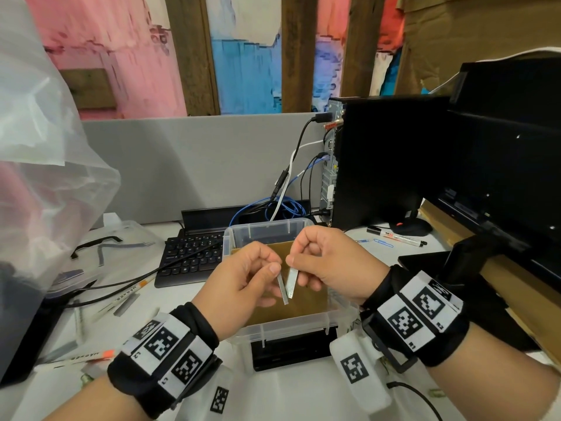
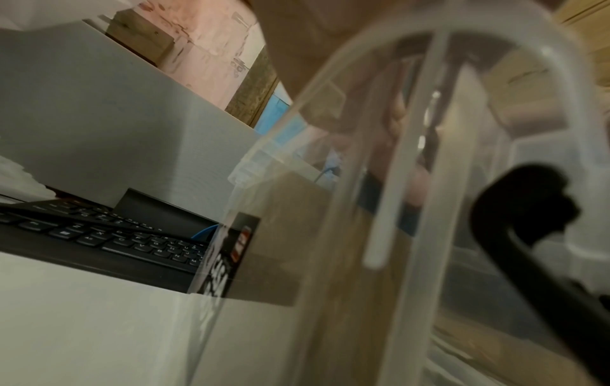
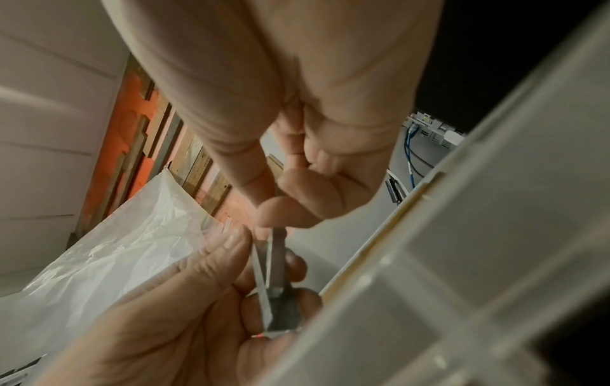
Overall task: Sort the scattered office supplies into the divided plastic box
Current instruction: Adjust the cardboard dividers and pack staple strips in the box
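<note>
Over at the far left, a crumpled translucent plastic bag [image 1: 45,141] is sitting heaped on the white desk [image 1: 291,396]. Just in front of it, several loose grey staple strips [image 1: 126,304] and a white marker with an orange band [image 1: 91,357] are lying scattered. A black keyboard [image 1: 191,256] is resting a little further back with a black cable draped across it.

The person's left hand [image 1: 243,284] is reaching in from the lower left, wrist wrapped in a black band with white square-patterned tags. The forearm is angling up toward the middle. Its fingers are curling inward, and thumb and forefinger are pinching the top of a thin silver staple strip [image 1: 283,288], which is hanging down at a slant.

Directly under both hands the clear plastic box with a brown cardboard floor [image 1: 267,232] is standing open on the desk. In the left wrist view its translucent wall [image 2: 412,182] is filling much of the frame, blurred.

The right hand [image 1: 328,265] is coming in from the lower right, banded the same way. It is pinching a second, wider silver staple strip [image 1: 292,284] between thumb and forefinger, the other fingers folding into the palm. The two strips are almost meeting at their lower ends, held above the box.

Further right, a blue paper clip [image 1: 383,243] and a white marker with a black cap [image 1: 397,237] are lying near a black computer tower [image 1: 388,159].
</note>
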`<move>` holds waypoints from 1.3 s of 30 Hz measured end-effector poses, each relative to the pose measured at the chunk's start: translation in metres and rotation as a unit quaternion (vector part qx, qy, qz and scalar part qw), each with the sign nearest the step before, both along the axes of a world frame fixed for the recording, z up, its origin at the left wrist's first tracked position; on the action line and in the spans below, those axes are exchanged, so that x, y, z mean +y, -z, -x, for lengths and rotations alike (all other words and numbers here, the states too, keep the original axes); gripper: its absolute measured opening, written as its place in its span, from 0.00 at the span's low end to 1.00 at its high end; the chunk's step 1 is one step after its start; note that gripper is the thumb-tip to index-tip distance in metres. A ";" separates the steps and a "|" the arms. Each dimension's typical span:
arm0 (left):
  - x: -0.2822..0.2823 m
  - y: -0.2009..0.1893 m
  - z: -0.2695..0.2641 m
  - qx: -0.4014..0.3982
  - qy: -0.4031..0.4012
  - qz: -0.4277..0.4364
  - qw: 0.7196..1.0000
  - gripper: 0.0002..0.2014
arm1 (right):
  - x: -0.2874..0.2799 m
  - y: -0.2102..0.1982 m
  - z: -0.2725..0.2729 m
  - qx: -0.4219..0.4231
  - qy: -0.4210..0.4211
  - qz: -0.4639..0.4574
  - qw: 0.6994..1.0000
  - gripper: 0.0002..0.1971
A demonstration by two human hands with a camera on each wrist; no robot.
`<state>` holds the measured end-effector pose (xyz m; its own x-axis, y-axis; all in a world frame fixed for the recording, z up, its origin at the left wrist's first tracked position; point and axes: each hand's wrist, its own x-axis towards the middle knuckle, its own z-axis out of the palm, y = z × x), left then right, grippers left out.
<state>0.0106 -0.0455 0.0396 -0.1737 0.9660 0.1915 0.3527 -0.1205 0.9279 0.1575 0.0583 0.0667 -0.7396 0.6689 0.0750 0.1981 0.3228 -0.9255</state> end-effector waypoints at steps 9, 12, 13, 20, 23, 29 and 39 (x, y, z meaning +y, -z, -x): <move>0.002 0.003 0.001 0.007 -0.004 -0.004 1.000 0.04 | -0.001 -0.009 0.003 -0.006 -0.005 -0.031 1.000 0.05; 0.002 0.004 0.003 0.013 0.001 -0.011 1.000 0.03 | -0.001 -0.010 0.005 -0.007 -0.017 -0.030 0.999 0.04; 0.002 0.004 0.003 0.014 0.002 -0.013 1.000 0.03 | -0.001 -0.010 0.006 -0.009 -0.020 -0.029 0.999 0.04; 0.003 0.004 0.005 0.003 -0.006 -0.021 1.000 0.01 | 0.000 -0.011 0.009 -0.015 -0.017 -0.021 1.000 0.03; 0.004 0.005 0.006 -0.007 -0.005 -0.019 1.000 0.04 | 0.002 -0.012 0.009 -0.013 -0.004 -0.018 1.000 0.03; 0.004 0.006 0.006 -0.022 -0.001 -0.011 1.000 0.06 | 0.004 -0.014 0.009 -0.028 0.016 -0.057 0.998 0.05; 0.006 0.004 0.005 -0.034 0.006 -0.002 0.999 0.07 | 0.005 -0.015 0.009 -0.034 -0.013 -0.057 0.998 0.06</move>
<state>0.0052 -0.0398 0.0352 -0.1751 0.9672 0.1842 0.2880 -0.1286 0.9490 0.1489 0.0638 0.0819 -0.7628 0.6390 0.0995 0.2485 0.4317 -0.8671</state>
